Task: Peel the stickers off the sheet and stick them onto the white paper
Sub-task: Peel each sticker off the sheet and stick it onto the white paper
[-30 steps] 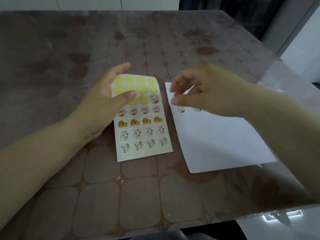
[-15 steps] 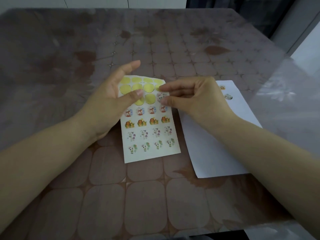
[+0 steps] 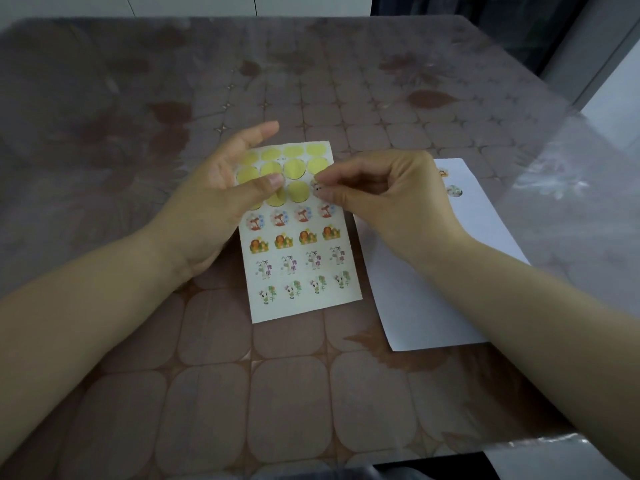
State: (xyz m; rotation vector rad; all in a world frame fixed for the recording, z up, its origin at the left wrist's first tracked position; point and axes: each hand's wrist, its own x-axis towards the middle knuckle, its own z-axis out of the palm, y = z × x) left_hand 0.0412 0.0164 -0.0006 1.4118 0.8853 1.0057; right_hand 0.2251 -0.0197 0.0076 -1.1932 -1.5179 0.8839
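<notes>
The sheet (image 3: pixel 306 308) lies flat on the table (image 3: pixel 207 393), about in the middle, its long side running away from the person. Its upper rows are plain yellow rounds (image 3: pixel 294 168); below them sit four rows of little cartoon stickers, four to a row. At the right end of the third row there's one sticker (image 3: pixel 316 186) with its edge caught between the thumb and forefinger of the right hand (image 3: pixel 391 202). That hand's fingers are curled in and pinched tight on it. Whether the sticker is lifted clear of the sheet, I can't tell from here.

The left hand (image 3: pixel 221 209) is at the sheet's upper left. Its thumb (image 3: pixel 272 183) lies across the yellow rounds, pressing down, and the other fingers are stretched out straight and spread, gripping nothing.

The paper (image 3: pixel 415 306) lies just beside the sheet on the right, slightly askew, partly under the right forearm. Two stickers (image 3: pixel 454 191) are already on it near its far end, one just above the other.

The table has a brown tile-patterned cloth under a clear glossy cover.
</notes>
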